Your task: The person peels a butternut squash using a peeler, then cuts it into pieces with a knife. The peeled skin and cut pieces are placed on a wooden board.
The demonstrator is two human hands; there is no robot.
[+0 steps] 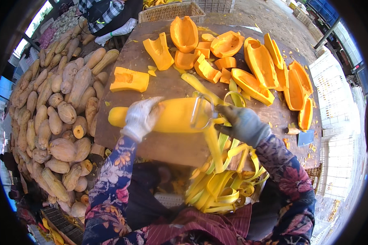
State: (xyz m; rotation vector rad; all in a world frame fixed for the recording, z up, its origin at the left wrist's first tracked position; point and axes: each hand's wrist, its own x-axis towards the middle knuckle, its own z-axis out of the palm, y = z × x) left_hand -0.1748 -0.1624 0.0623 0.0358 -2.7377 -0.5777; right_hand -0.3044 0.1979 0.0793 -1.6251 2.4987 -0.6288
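Squash (171, 116), long and already yellow, lies across the wooden board (122, 73) at centre. Left hand (141, 118) is closed around it; right hand (243, 124) is closed on the peeler (202, 112). The peeler may slip toward the left glove at 9 o'clock, because the wet flesh looks slippery.

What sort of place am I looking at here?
Probably an open-air produce processing yard or market stall: a big heap of unpeeled squashes, a worn wooden table strewn with cut orange squash pieces, and stacked plastic crates.
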